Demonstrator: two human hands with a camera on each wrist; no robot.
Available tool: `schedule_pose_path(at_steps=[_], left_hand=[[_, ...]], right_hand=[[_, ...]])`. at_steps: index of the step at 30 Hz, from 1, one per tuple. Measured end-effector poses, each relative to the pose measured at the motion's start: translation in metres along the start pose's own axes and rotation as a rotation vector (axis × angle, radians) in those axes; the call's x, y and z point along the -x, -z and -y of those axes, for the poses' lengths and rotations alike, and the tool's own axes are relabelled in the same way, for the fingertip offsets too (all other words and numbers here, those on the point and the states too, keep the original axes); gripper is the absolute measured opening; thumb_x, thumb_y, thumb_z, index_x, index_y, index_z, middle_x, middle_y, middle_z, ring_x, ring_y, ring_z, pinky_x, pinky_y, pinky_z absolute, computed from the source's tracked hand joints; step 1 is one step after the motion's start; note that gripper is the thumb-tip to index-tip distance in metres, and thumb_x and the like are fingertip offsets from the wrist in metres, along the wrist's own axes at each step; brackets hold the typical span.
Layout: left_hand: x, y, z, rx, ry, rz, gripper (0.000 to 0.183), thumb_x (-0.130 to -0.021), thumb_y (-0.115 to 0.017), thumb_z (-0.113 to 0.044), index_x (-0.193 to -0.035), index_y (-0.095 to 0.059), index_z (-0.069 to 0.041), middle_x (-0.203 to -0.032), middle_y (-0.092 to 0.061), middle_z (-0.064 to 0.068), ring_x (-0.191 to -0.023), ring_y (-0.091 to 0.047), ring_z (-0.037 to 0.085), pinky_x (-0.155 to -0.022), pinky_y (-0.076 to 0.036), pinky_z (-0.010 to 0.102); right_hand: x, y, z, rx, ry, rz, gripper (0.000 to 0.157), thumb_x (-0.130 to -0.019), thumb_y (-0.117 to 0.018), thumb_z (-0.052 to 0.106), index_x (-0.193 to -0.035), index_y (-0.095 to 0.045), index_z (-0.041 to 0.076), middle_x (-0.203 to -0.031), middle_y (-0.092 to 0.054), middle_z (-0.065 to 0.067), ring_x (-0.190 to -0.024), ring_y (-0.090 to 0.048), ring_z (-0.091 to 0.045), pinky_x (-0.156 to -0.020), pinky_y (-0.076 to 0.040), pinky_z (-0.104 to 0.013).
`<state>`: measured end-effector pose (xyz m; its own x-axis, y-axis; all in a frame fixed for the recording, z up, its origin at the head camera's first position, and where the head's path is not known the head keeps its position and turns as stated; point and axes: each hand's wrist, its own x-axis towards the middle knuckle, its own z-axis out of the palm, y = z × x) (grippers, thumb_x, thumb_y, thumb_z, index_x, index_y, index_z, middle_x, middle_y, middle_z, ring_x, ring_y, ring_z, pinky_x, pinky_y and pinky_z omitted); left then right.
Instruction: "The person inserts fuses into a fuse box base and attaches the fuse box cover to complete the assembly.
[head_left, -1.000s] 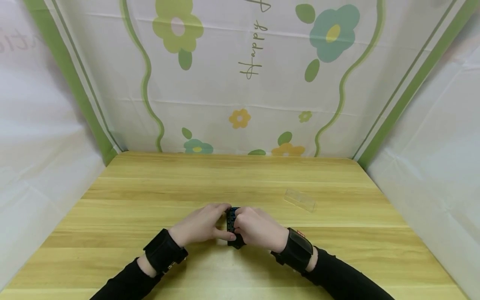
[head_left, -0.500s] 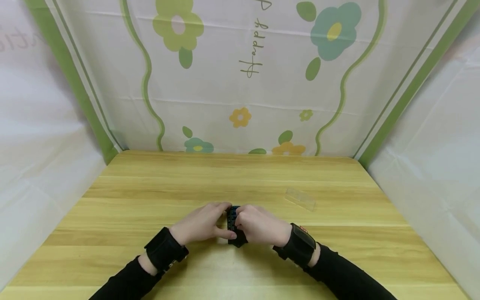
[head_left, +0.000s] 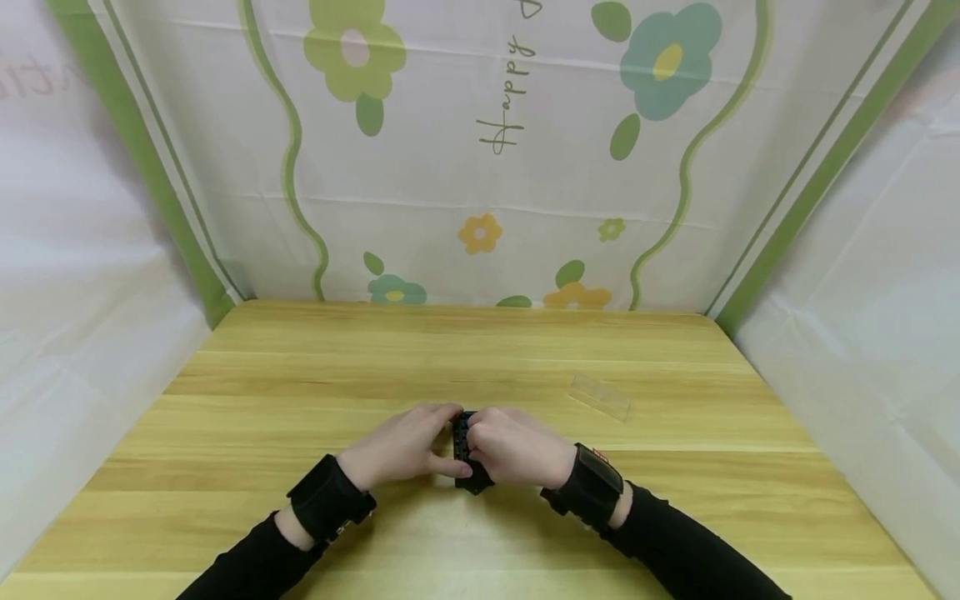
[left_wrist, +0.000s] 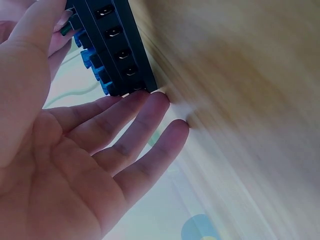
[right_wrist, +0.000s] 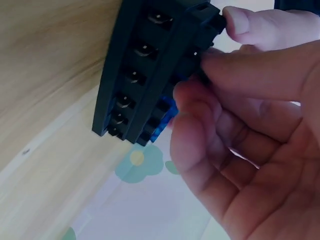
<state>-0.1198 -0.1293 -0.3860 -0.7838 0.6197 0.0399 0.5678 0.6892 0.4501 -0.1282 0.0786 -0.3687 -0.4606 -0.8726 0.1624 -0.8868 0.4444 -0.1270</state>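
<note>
A black terminal block (head_left: 477, 480) with a row of metal screw contacts along its side and blue parts on top stands on the wooden table. My left hand (head_left: 401, 446) steadies it from the left, thumb at the near end and fingertips at the far end. From the right, my right hand (head_left: 519, 450) reaches over its top with curled fingers. In the right wrist view, thumb and forefinger pinch at the upper row of the terminal block (right_wrist: 145, 65); I cannot tell which small part is between them. Blue pieces (left_wrist: 95, 70) show along the top in the left wrist view.
A clear plastic strip (head_left: 600, 397), like a cover, lies on the table (head_left: 337, 342) behind and right of the hands. Printed cloth (head_left: 435, 167) hangs at the back, and pale cloth walls close in both sides. Each wrist wears a black strap (head_left: 330, 500).
Both hands stay at the terminal block. The right hand and wrist shift and turn slightly over its top; the left hand keeps its place.
</note>
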Motion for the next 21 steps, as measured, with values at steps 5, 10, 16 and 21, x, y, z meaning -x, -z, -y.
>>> schedule_pose_path(at_steps=[5, 10, 16, 21], left_hand=[[-0.0013, -0.0010, 0.0005, 0.013, -0.012, -0.011, 0.072, -0.079, -0.065, -0.062, -0.128, -0.053, -0.011, -0.121, -0.057, 0.004, -0.110, -0.055, 0.018, -0.090, -0.045, 0.032], [-0.0016, -0.0012, 0.0006, 0.026, -0.025, -0.021, 0.060, -0.078, -0.066, -0.062, -0.118, -0.055, -0.019, -0.110, -0.058, -0.004, -0.098, -0.056, 0.013, -0.081, -0.046, 0.026], [-0.0024, -0.0004, 0.0007, 0.042, -0.028, -0.026, 0.057, -0.077, -0.067, -0.061, -0.114, -0.055, -0.019, -0.103, -0.058, -0.004, -0.087, -0.055, 0.014, -0.072, -0.044, 0.023], [-0.0019, -0.0016, 0.0006, 0.040, -0.016, -0.011, 0.061, -0.078, -0.066, -0.062, -0.118, -0.055, -0.018, -0.107, -0.058, -0.003, -0.093, -0.056, 0.013, -0.076, -0.045, 0.024]], right_hand=[[-0.0028, 0.0006, 0.0014, 0.043, 0.028, 0.013, 0.040, -0.083, -0.063, 0.004, -0.060, -0.035, 0.020, -0.062, -0.029, 0.006, -0.056, -0.027, -0.006, -0.051, -0.021, -0.017], [-0.0054, 0.0011, 0.0027, 0.056, 0.037, 0.014, 0.040, -0.080, -0.065, 0.003, -0.059, -0.035, 0.020, -0.061, -0.027, 0.007, -0.054, -0.027, -0.006, -0.050, -0.022, -0.017], [-0.0073, -0.0005, 0.0046, 0.094, 0.055, -0.029, 0.048, -0.086, -0.071, 0.024, -0.057, -0.032, 0.020, -0.058, -0.025, 0.008, -0.052, -0.026, -0.005, -0.049, -0.022, -0.016], [-0.0063, -0.0007, 0.0046, 0.109, 0.077, -0.016, 0.046, -0.087, -0.068, 0.020, -0.058, -0.032, 0.021, -0.059, -0.024, 0.008, -0.053, -0.025, -0.005, -0.050, -0.019, -0.016]])
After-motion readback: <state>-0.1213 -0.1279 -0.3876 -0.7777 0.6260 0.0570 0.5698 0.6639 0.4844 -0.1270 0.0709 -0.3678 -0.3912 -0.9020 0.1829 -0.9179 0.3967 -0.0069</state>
